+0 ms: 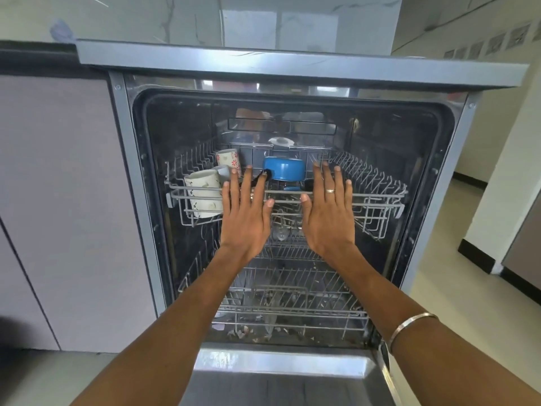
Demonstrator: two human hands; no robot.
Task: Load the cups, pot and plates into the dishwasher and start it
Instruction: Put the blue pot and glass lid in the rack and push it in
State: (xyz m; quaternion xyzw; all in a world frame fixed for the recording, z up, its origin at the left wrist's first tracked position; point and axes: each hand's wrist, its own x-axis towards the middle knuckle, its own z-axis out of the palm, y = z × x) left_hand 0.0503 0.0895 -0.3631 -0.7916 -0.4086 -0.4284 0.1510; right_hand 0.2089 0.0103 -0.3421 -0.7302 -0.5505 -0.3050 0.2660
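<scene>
Both arms are reaching forward into the open dishwasher [433, 171]; the left hand [244, 218] and right hand [329, 216] are lying flat, fingers straight and spread, grasping nothing, palms against the front rail of the upper rack [377, 197]; the blue pot [283, 169] is sitting behind them; cups [205, 194] are lying at the rack's left; the lower rack [292, 291] is sitting below.

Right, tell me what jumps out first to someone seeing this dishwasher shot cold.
Two flat, spread hands, the left hand and the ringed right hand, sit dead centre against the front rail of the grey wire upper rack. Just behind the fingertips a bright blue round pot stands out in that rack, with white patterned ceramic cups at its left end. Below, the grey wire lower rack shows no plates I can make out.
</scene>
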